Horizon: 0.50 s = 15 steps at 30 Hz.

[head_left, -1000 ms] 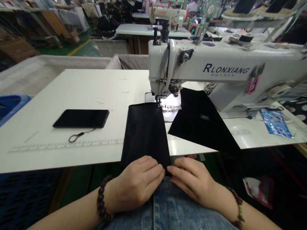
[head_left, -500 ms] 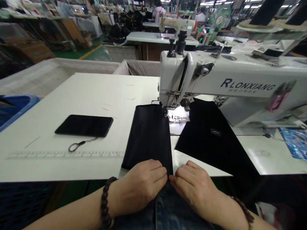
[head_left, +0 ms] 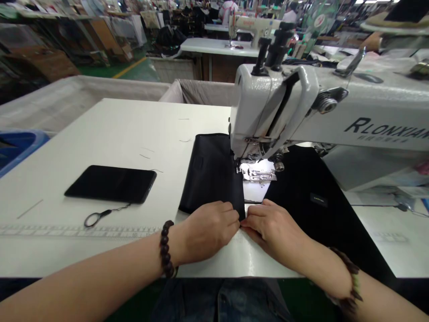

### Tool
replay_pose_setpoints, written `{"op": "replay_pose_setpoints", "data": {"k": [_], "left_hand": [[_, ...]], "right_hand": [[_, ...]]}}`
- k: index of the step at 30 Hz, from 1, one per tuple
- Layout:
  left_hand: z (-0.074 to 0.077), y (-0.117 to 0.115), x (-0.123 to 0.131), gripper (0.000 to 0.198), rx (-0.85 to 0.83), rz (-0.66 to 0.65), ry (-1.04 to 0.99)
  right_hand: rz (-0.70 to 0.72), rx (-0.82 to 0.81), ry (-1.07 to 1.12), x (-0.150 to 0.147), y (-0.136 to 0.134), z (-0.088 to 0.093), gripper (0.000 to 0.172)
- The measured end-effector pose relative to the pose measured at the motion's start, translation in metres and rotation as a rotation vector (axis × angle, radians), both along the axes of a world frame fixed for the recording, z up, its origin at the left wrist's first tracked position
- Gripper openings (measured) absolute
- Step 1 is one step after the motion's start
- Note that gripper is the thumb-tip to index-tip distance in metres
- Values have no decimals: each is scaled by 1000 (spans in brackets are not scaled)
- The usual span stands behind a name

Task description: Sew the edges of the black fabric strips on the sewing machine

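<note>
Pinching the near right corner of a black panel (head_left: 214, 176), the left hand (head_left: 208, 230) has its fingers curled and pressed together, with no gap showing between them. The right hand (head_left: 276, 226) meets it at that same corner, its fingers bent inward and drawn close, the tips clamped on the panel's edge right beside the left fingertips. How the thumbs sit beneath is hidden.

From the fingers the panel lies flat and stretches away over the worktop (head_left: 140, 125), mostly ahead and to the left, its right edge running straight from the fingertips to the needle area of a sewing machine (head_left: 264, 107). Directly ahead of the right fingers is a bright metal plate (head_left: 258, 192), lit from above. To the right of these fingers spreads a second black piece (head_left: 298, 174), bearing a small label (head_left: 318, 199); the right wrist passes above part of it, and whether they touch cannot be told.

Well to the left of the left fingers lies a dark phone (head_left: 112, 184), with a ring strap (head_left: 95, 219) nearer the person. A printed ruler scale (head_left: 127, 232) runs leftward from behind the left wrist, which wears a beaded bracelet (head_left: 166, 250).
</note>
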<state>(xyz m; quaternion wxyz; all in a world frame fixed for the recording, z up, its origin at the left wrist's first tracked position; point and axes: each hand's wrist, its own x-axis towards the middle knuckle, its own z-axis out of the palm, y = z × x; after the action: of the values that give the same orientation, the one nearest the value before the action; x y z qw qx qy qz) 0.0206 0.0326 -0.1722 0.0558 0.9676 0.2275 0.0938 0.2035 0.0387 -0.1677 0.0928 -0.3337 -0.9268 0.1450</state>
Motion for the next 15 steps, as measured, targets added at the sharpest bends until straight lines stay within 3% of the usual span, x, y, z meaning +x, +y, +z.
{"op": "replay_pose_setpoints", "data": {"k": [3,7,11,15], "left_hand": [[-4,13,0,15,24,-3,-3],[-7,29,-2,17,52,12,2],[-9,45,-4,14,94,-2,27],[-9,61,-5,13,127,-3,114]], "right_hand": [[22,11,-2,2,13,-3,19],[19,153,70,2,24,-11,31],[-46,259,88,0,29,-17,40],[-130,258,7,-2,32,-18,35]]}}
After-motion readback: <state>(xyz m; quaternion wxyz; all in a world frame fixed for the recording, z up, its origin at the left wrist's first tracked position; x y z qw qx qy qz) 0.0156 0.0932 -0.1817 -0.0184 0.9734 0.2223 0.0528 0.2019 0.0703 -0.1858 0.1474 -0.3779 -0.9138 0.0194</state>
